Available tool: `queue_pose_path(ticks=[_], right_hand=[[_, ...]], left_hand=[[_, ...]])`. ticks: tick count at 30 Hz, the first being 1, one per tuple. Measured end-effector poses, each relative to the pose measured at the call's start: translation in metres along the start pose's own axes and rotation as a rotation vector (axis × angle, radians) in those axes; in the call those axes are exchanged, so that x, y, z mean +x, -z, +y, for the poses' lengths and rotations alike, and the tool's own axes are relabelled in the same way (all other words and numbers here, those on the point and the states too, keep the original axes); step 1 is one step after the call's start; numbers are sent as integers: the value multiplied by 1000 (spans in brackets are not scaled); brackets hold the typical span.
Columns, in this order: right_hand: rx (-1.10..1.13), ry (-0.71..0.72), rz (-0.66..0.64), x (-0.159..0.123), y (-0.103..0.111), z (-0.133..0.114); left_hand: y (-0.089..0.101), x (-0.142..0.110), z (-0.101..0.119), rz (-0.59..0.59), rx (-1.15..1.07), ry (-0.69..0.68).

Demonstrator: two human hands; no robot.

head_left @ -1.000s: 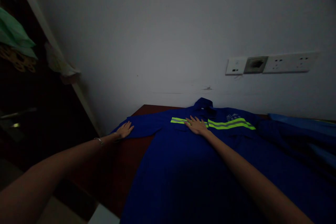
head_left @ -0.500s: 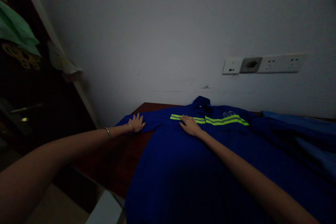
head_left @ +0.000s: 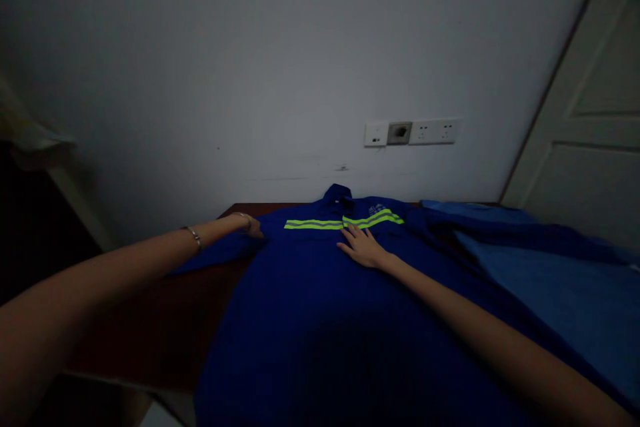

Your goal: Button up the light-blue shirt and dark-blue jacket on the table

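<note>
A dark blue work jacket [head_left: 320, 320] with yellow-green reflective stripes [head_left: 345, 221] lies spread on a dark wooden table [head_left: 165, 320], collar toward the wall. My right hand [head_left: 361, 247] lies flat on the jacket's chest just below the stripes, fingers spread. My left hand [head_left: 249, 225], a bracelet on its wrist, rests at the jacket's left shoulder where the sleeve [head_left: 210, 255] begins; its fingers look curled against the cloth, and I cannot see whether they grip it.
Lighter blue cloth [head_left: 540, 260] lies over the table's right side. A white wall with a socket strip [head_left: 413, 132] stands behind the table. A pale door [head_left: 595, 140] is at the right. The table's left edge drops to a dark floor.
My view has swung right, bringing the door into sight. My left hand slid inward along the sleeve to the shoulder. My right hand drew back from the stripes to just below them.
</note>
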State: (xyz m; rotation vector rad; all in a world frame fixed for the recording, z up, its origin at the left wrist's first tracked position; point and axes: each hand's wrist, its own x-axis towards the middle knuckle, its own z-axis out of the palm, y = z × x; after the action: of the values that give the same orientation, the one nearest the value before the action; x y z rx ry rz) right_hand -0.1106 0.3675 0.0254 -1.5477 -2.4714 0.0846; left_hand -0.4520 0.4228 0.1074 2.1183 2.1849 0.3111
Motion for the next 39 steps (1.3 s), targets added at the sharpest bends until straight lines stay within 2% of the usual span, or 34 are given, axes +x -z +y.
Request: queue_pose_path(ticks=[2, 4, 5, 8, 10, 14, 16, 19, 21, 25, 28, 31, 34, 37, 39], right_hand=[[-21, -115, -22, -21, 0, 32], [-24, -179, -26, -43, -2, 59], [-21, -187, -15, -53, -2, 70], [-35, -154, 69, -80, 2, 96], [-80, -150, 174, -92, 13, 110], [-174, -301, 360, -93, 48, 138], [-171, -441, 367, -84, 66, 151], [-163, -612, 320, -65, 89, 171], [-186, -597, 266, -53, 102, 186], [-230, -451, 150, -44, 117, 219], [-288, -390, 29, -45, 118, 239], [-316, -341, -63, -50, 115, 256], [-370, -331, -16, -61, 120, 279], [-436, -466, 75, -82, 134, 308], [-457, -528, 91, -98, 141, 325]], left_hand=[[-6, 6, 32, -96, 31, -72], [-21, 4, 66, -154, 62, -181], [-30, 0, 83, -166, 73, -246], [-59, -17, 130, -186, 179, -570], [-73, -27, 158, -182, 208, -677], [-90, -29, 206, -157, 182, -743], [-98, -23, 227, -138, 153, -752], [-110, -10, 250, -94, 104, -693], [-119, -3, 260, -69, 74, -645], [-135, 10, 266, -56, 46, -569], [-143, 19, 262, -48, 33, -493], [-152, 27, 256, -40, 40, -479], [-162, 35, 251, -44, 57, -482], [-168, 39, 249, -57, 76, -477], [-170, 41, 248, -59, 82, -484]])
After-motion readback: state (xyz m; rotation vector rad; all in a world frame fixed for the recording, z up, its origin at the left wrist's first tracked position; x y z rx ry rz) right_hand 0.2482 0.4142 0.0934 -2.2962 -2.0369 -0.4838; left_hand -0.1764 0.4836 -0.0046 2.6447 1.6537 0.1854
